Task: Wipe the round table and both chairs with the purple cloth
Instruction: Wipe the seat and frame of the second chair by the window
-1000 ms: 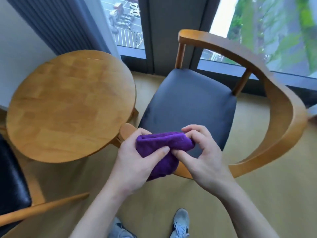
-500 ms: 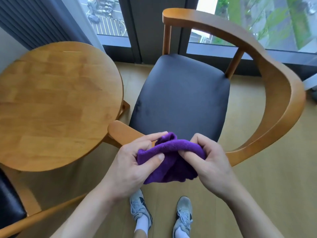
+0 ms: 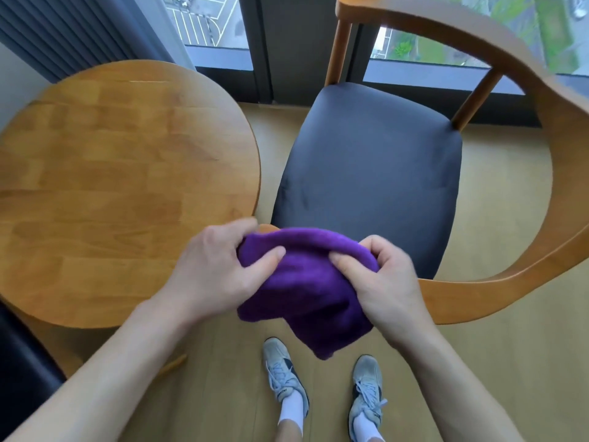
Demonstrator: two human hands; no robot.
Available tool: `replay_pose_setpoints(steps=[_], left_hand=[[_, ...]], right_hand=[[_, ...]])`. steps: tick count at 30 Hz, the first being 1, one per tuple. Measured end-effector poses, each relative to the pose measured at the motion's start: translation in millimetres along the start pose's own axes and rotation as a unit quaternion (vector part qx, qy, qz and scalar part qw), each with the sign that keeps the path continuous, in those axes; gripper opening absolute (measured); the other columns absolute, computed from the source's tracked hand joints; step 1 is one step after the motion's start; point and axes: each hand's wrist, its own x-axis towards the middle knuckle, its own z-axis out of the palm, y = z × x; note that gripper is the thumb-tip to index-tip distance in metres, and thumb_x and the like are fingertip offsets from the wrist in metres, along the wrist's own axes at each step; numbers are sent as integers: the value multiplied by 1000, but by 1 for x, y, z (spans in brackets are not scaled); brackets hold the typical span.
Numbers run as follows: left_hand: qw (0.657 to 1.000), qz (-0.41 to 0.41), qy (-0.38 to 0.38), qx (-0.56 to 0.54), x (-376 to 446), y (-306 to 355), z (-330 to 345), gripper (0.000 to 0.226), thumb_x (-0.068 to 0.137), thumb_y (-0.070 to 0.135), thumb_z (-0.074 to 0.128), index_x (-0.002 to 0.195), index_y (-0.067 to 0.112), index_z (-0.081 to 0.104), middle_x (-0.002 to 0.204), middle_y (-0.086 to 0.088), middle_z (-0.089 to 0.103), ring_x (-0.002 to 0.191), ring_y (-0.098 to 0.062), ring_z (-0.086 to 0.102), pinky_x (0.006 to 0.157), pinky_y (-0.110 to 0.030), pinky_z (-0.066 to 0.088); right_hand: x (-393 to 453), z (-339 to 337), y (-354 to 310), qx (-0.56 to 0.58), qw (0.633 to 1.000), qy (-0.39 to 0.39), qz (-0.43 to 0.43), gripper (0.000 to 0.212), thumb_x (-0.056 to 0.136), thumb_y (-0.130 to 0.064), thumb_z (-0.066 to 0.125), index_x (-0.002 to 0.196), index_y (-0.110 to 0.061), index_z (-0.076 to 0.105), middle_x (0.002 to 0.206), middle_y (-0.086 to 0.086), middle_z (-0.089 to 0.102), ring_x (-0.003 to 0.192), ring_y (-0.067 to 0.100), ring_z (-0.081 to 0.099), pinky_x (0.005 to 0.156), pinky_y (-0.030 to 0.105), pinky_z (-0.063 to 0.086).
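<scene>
Purple cloth (image 3: 306, 282) spread wider than before (fuzzy, bunched), pinched by left hand (image 3: 216, 269) and right hand (image 3: 385, 282); round table (image 3: 111, 173) bare wood, chair (image 3: 369, 173) beside window (image 3: 446, 33).

Upper-floor room, maybe hotel: round wooden table (image 3: 121, 186), armchair (image 3: 366, 173), floor-length window (image 3: 216, 30) above car park

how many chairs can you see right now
2: a wooden armchair with a dark padded seat right of the round wooden table, and a dark-seated chair mostly cut off at the lower left edge.
</scene>
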Motion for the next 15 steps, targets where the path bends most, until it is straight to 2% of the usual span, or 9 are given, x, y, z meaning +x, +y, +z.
replay_pose_setpoints(steps=[2, 4, 6, 8, 10, 12, 15], left_hand=[[997, 5, 15, 76, 19, -20, 0, 36, 80, 50, 66, 73, 27, 40, 68, 11, 46, 66, -17, 46, 63, -37, 38], [993, -2, -4, 116, 32, -32, 13, 30, 84, 41, 71, 86, 21, 49, 91, 7, 49, 91, -23, 49, 85, -44, 44], [990, -35, -2, 140, 35, -37, 37, 30, 87, 42, 64, 96, 18, 48, 118, -2, 47, 119, -27, 41, 109, -49, 37], [986, -53, 40, 156, 27, -35, 59, 36, 89, 47, 52, 107, 17, 50, 147, -13, 39, 143, -31, 27, 125, -55, 21], [987, -71, 38, 143, 14, -30, 77, 59, 92, 59, 43, 130, 15, 47, 162, -13, 26, 152, -31, 19, 128, -52, 15], [990, -95, 17, 105, 4, -29, 88, 77, 91, 70, 39, 147, 16, 33, 160, -7, 29, 148, -27, 28, 123, -46, 27], [990, -92, 25, 100, 7, -30, 89, 69, 95, 69, 39, 143, 20, 36, 139, 0, 44, 125, -22, 44, 104, -41, 43]], right_hand=[[14, -2, 8, -133, 989, 64, 0, 30, 86, -28, 78, 75, -14, 55, 68, -6, 60, 60, 5, 51, 57, 23, 42], [19, 0, 17, -290, 952, 96, -12, 27, 88, -37, 75, 84, -21, 54, 87, -8, 58, 72, 6, 53, 59, 19, 38], [17, 6, 25, -387, 909, 143, -59, 32, 85, -40, 76, 102, -21, 57, 107, -3, 53, 91, 16, 55, 71, 30, 45], [13, 13, 32, -417, 880, 182, -136, 50, 83, -38, 76, 123, -14, 57, 125, 6, 51, 112, 28, 52, 92, 44, 48], [8, 18, 37, -405, 887, 134, -179, 50, 90, -42, 65, 130, -14, 55, 132, 7, 52, 120, 28, 51, 101, 45, 44], [5, 23, 45, -434, 883, 44, -173, 45, 97, -51, 49, 127, -18, 57, 122, 0, 60, 111, 24, 56, 99, 42, 44], [8, 28, 49, -522, 834, 18, -178, 46, 102, -57, 32, 112, -21, 59, 99, -4, 61, 89, 23, 55, 85, 40, 43]])
